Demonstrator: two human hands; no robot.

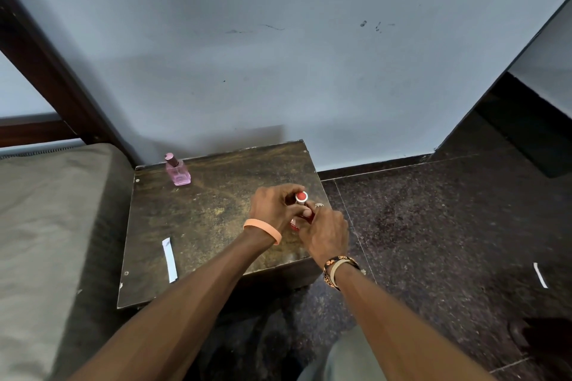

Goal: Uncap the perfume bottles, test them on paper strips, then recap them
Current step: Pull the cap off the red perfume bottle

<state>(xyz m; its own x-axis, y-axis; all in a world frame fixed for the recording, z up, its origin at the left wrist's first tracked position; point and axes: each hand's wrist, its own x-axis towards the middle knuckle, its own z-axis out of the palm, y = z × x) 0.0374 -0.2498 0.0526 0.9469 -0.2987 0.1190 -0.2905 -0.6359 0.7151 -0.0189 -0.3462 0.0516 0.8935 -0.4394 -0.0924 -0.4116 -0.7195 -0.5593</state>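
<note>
Your left hand [274, 207] grips the red cap [301, 197] and your right hand [326, 233] is clamped around the red perfume bottle [294, 225], near the counter's [201, 219] right edge. Bare counter lies to the left. A pink perfume bottle [178, 172] stands capped at the far-left corner, and a paper strip [169, 260] lies near the front-left edge. Labels are too small to read.

Head camera looks down, near a table [192, 226].
</note>
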